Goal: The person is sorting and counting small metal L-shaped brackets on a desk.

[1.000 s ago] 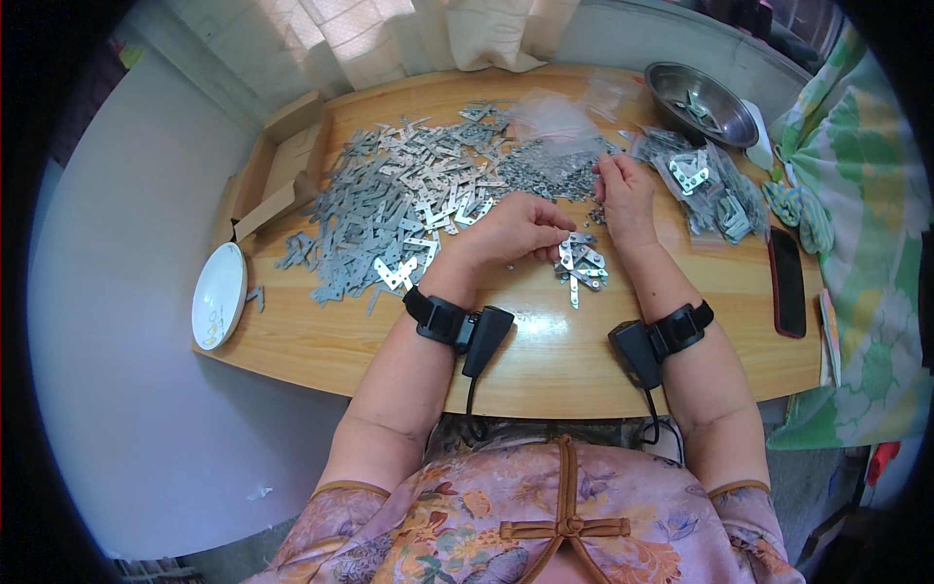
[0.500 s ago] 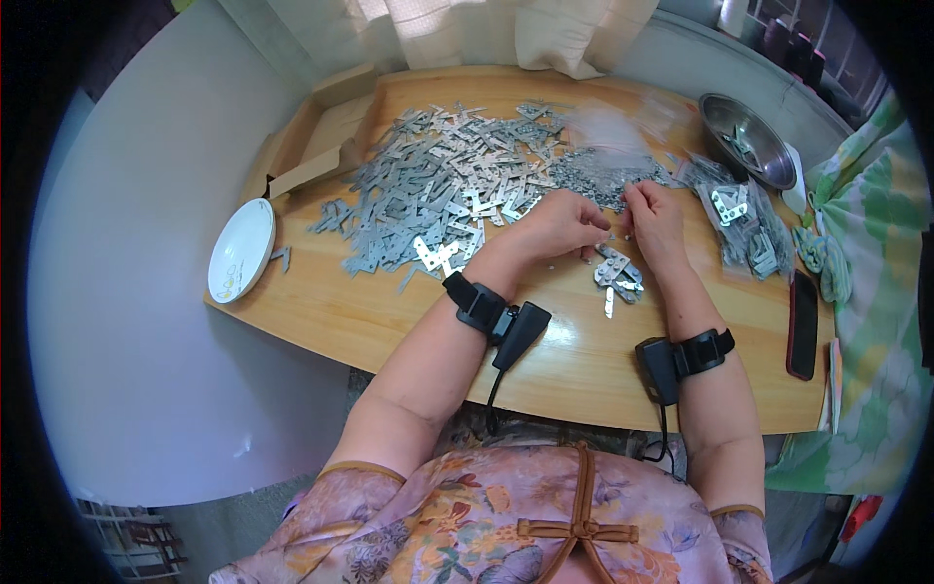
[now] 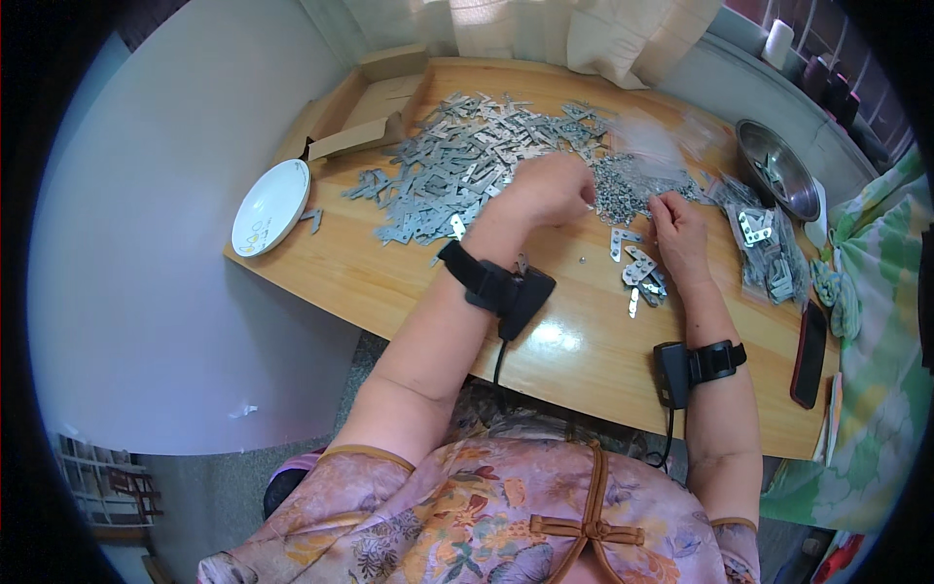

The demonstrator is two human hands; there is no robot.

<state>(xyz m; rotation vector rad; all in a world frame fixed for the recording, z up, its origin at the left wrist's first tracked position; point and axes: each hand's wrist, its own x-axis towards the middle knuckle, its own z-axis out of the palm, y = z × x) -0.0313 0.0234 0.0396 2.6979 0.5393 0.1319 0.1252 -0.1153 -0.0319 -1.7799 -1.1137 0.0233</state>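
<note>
My left hand [image 3: 553,188] is over the right side of a broad heap of grey metal L-shaped brackets [image 3: 457,165]. Its fingers curl down, mostly hidden behind the back of the hand. At the near right edge of a pile of small metal screws [image 3: 618,185], my right hand [image 3: 678,234] has thumb and fingertips pressed together; anything between them is too small to make out. Just left of that wrist lies a small stack of brackets [image 3: 642,273], with a single L bracket [image 3: 623,242] beyond it. One loose screw [image 3: 582,260] rests on the wood.
A white plate [image 3: 272,200] overhangs the table's left edge, near an open cardboard box [image 3: 375,107]. To the right are a steel bowl [image 3: 778,165], plastic bags of brackets [image 3: 769,253], a phone [image 3: 809,355] and a floral cloth [image 3: 885,292]. Clear plastic bags [image 3: 647,146] lie beyond the screws.
My left hand has moved away from my right hand toward the bracket heap. The single L bracket beyond the small stack now shows uncovered. The whole view has shifted a little.
</note>
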